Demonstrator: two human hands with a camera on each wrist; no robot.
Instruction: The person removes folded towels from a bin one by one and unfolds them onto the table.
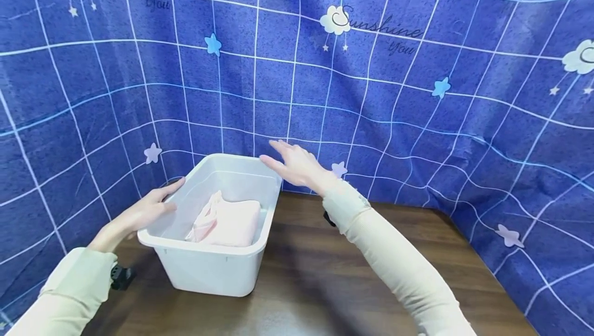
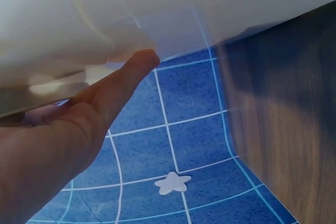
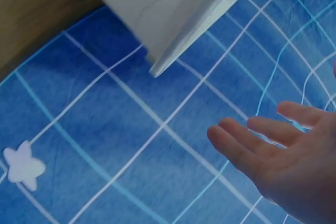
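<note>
A white plastic storage bin (image 1: 211, 269) stands on the wooden table, left of centre in the head view. My left hand (image 1: 146, 215) holds its left rim; the left wrist view has a digit of that hand (image 2: 113, 90) against the outer wall. Inside the bin lies a pale pink folded cloth (image 1: 238, 222). A pink-and-white strip of soft material (image 1: 204, 222) leans on its left side. My right hand (image 1: 299, 166) is raised by the bin's far right corner, its fingers extended and holding nothing. In the right wrist view this hand (image 3: 283, 156) is apart from the bin's rim (image 3: 184, 45).
The brown wooden table (image 1: 371, 269) extends to the right of the bin. A blue curtain (image 1: 371, 94) with white grid lines, stars and clouds hangs behind the table and along both sides. A small black device (image 1: 121, 276) sits at the left wrist.
</note>
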